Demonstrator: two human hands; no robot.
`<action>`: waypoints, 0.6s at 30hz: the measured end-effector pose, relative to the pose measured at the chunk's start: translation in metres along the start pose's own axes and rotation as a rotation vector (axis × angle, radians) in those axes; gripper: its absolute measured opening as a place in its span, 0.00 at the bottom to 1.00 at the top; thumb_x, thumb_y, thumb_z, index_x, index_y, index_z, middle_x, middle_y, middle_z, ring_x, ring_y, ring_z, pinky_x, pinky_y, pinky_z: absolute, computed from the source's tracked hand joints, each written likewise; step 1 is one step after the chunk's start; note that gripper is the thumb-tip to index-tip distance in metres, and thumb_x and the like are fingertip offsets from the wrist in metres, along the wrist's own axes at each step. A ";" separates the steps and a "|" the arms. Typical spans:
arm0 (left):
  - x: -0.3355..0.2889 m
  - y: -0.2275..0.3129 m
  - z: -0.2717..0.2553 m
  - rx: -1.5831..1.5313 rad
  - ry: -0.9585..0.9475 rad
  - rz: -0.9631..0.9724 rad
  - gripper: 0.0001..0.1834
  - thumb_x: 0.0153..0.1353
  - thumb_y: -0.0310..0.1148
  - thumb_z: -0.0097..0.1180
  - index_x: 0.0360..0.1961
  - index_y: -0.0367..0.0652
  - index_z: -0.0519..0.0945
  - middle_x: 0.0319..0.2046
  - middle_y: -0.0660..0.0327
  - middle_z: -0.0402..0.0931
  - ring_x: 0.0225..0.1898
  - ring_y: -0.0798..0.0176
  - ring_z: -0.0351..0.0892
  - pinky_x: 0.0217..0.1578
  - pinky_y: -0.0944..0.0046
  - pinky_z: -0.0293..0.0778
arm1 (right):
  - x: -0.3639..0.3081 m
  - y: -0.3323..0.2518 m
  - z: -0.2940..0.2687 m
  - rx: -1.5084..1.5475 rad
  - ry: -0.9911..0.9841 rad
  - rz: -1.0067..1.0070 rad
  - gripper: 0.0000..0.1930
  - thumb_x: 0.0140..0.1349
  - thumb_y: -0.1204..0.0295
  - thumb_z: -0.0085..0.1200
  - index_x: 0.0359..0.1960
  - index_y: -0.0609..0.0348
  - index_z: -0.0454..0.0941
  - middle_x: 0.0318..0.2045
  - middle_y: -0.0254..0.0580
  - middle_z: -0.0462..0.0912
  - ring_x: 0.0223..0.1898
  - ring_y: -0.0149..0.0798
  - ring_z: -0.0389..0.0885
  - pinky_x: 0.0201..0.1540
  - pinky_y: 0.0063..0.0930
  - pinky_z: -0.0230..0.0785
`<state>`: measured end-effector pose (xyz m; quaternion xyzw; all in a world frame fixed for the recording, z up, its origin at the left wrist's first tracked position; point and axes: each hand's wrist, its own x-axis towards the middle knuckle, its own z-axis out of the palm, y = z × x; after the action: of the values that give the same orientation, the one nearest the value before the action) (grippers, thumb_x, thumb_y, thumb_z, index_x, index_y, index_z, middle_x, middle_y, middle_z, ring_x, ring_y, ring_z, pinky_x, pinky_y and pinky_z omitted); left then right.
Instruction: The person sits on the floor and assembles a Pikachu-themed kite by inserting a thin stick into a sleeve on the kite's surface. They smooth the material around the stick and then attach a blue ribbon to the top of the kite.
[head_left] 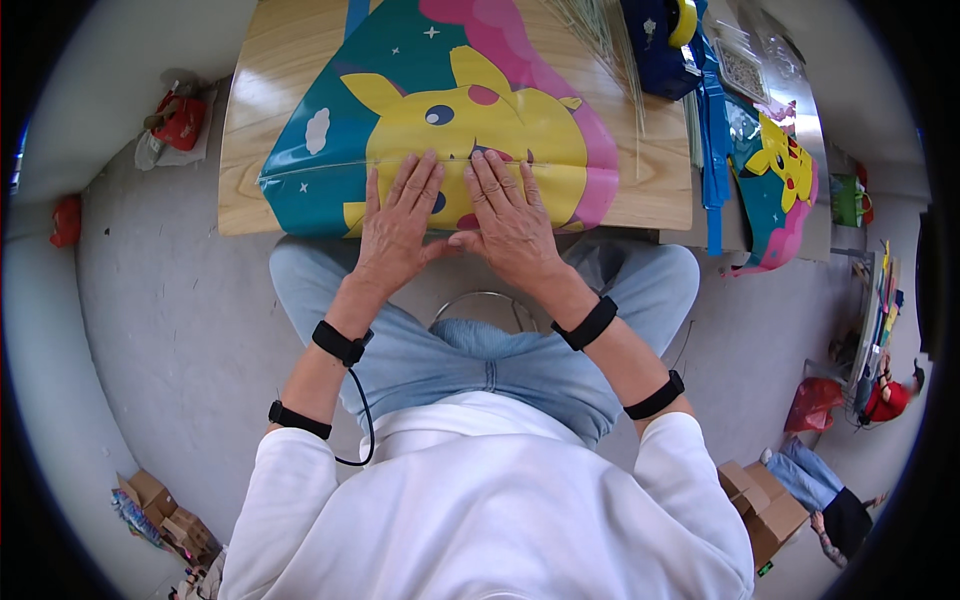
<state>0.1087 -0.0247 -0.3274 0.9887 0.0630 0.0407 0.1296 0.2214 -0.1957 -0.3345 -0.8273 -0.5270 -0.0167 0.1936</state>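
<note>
A shiny printed plastic sheet (330,110), teal and pink with a yellow cartoon figure, lies over the near edge of the wooden table. A straight crease or seam runs across it from left to right. My left hand (398,220) rests flat on its near part, fingers stretched forward over the crease. Beside it my right hand (512,215) lies flat as well, with fingers extended onto the yellow print. The two thumbs point toward each other and nearly meet. Neither hand holds anything. Whatever is under the palms is hidden.
Thin pale strips (600,50) lie at the table's far right, near a blue tape dispenser (665,50) with yellow tape. A similar printed sheet (775,180) hangs over the right-hand edge beside blue straps (713,150). Cardboard boxes (765,510) stand behind on the right, near other people.
</note>
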 end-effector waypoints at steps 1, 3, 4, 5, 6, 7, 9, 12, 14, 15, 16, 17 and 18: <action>0.000 0.000 0.001 -0.002 0.005 -0.004 0.58 0.46 0.56 0.70 0.76 0.47 0.57 0.76 0.62 0.53 0.78 0.58 0.49 0.75 0.37 0.36 | 0.000 0.001 0.000 -0.008 0.001 -0.003 0.46 0.57 0.43 0.57 0.68 0.68 0.65 0.72 0.52 0.62 0.76 0.49 0.54 0.77 0.54 0.40; -0.001 -0.002 0.003 0.000 0.014 -0.005 0.59 0.46 0.58 0.69 0.76 0.49 0.57 0.77 0.62 0.53 0.78 0.58 0.49 0.75 0.38 0.36 | -0.001 0.002 0.001 -0.016 0.005 -0.006 0.46 0.57 0.42 0.57 0.68 0.68 0.65 0.72 0.52 0.63 0.76 0.49 0.54 0.77 0.54 0.40; -0.001 -0.003 0.004 0.004 0.019 0.000 0.59 0.45 0.59 0.69 0.76 0.49 0.57 0.77 0.63 0.53 0.78 0.59 0.49 0.75 0.38 0.36 | -0.001 0.003 0.002 -0.017 0.008 -0.006 0.46 0.57 0.42 0.57 0.68 0.68 0.65 0.72 0.52 0.63 0.76 0.49 0.54 0.77 0.54 0.39; -0.002 -0.003 0.005 0.008 0.024 0.004 0.59 0.45 0.59 0.69 0.76 0.49 0.57 0.77 0.63 0.53 0.78 0.59 0.49 0.75 0.38 0.36 | -0.001 0.003 0.002 -0.017 0.011 -0.005 0.46 0.57 0.42 0.57 0.68 0.68 0.65 0.72 0.51 0.63 0.76 0.49 0.54 0.77 0.54 0.39; -0.002 -0.003 0.004 -0.006 0.020 -0.001 0.59 0.44 0.57 0.70 0.76 0.49 0.57 0.77 0.63 0.53 0.78 0.59 0.49 0.75 0.37 0.36 | -0.001 0.003 0.002 -0.020 0.005 -0.003 0.46 0.57 0.42 0.57 0.68 0.68 0.65 0.72 0.51 0.63 0.76 0.48 0.54 0.78 0.54 0.38; -0.002 -0.002 0.004 -0.020 0.017 -0.006 0.59 0.44 0.55 0.72 0.76 0.49 0.58 0.77 0.64 0.53 0.78 0.60 0.48 0.75 0.36 0.36 | -0.002 0.004 0.000 -0.022 -0.001 -0.002 0.46 0.57 0.42 0.57 0.68 0.68 0.65 0.72 0.51 0.63 0.76 0.48 0.54 0.78 0.54 0.38; -0.001 -0.001 0.002 -0.037 0.010 -0.014 0.59 0.43 0.52 0.74 0.75 0.49 0.58 0.76 0.64 0.53 0.78 0.60 0.48 0.74 0.35 0.36 | -0.002 0.005 0.000 -0.025 -0.009 0.004 0.46 0.58 0.42 0.56 0.68 0.67 0.65 0.72 0.50 0.62 0.76 0.47 0.53 0.78 0.54 0.37; -0.001 0.000 0.001 -0.030 -0.004 -0.020 0.60 0.43 0.55 0.73 0.76 0.50 0.58 0.77 0.65 0.53 0.78 0.60 0.48 0.75 0.36 0.36 | -0.003 0.007 0.000 -0.038 -0.017 0.010 0.45 0.59 0.42 0.54 0.69 0.66 0.65 0.73 0.50 0.62 0.77 0.47 0.53 0.78 0.54 0.36; -0.001 -0.001 0.001 -0.004 -0.014 -0.021 0.61 0.43 0.60 0.70 0.77 0.51 0.56 0.77 0.64 0.53 0.78 0.59 0.48 0.75 0.38 0.35 | -0.005 0.011 -0.001 -0.060 -0.025 0.004 0.44 0.60 0.42 0.53 0.69 0.66 0.65 0.73 0.49 0.62 0.77 0.46 0.53 0.78 0.55 0.36; -0.001 -0.001 0.001 -0.005 -0.015 -0.020 0.61 0.43 0.60 0.70 0.77 0.51 0.56 0.77 0.64 0.53 0.78 0.59 0.48 0.75 0.38 0.35 | -0.006 0.013 -0.001 -0.061 -0.022 0.006 0.44 0.60 0.42 0.52 0.69 0.66 0.65 0.73 0.49 0.62 0.77 0.46 0.53 0.78 0.55 0.36; -0.001 -0.001 0.000 -0.006 -0.016 -0.019 0.61 0.43 0.59 0.70 0.77 0.51 0.56 0.77 0.64 0.53 0.78 0.59 0.48 0.75 0.38 0.35 | -0.008 0.016 -0.001 -0.062 -0.020 0.009 0.44 0.60 0.42 0.52 0.69 0.66 0.65 0.73 0.49 0.62 0.77 0.46 0.53 0.78 0.55 0.36; -0.001 -0.001 0.001 -0.007 -0.018 -0.017 0.61 0.42 0.59 0.71 0.77 0.51 0.56 0.77 0.64 0.52 0.78 0.59 0.48 0.75 0.38 0.35 | -0.009 0.017 -0.001 -0.064 -0.017 0.011 0.44 0.61 0.42 0.52 0.69 0.66 0.65 0.73 0.48 0.61 0.77 0.46 0.53 0.78 0.55 0.36; -0.001 -0.001 0.000 -0.010 -0.018 -0.018 0.61 0.42 0.59 0.71 0.77 0.51 0.56 0.77 0.64 0.52 0.78 0.59 0.48 0.75 0.38 0.35 | -0.009 0.018 -0.001 -0.062 -0.014 0.010 0.44 0.60 0.42 0.52 0.69 0.66 0.65 0.73 0.48 0.61 0.77 0.46 0.52 0.78 0.55 0.36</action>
<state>0.1074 -0.0238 -0.3282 0.9878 0.0703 0.0311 0.1352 0.2329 -0.2103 -0.3414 -0.8358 -0.5233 -0.0265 0.1642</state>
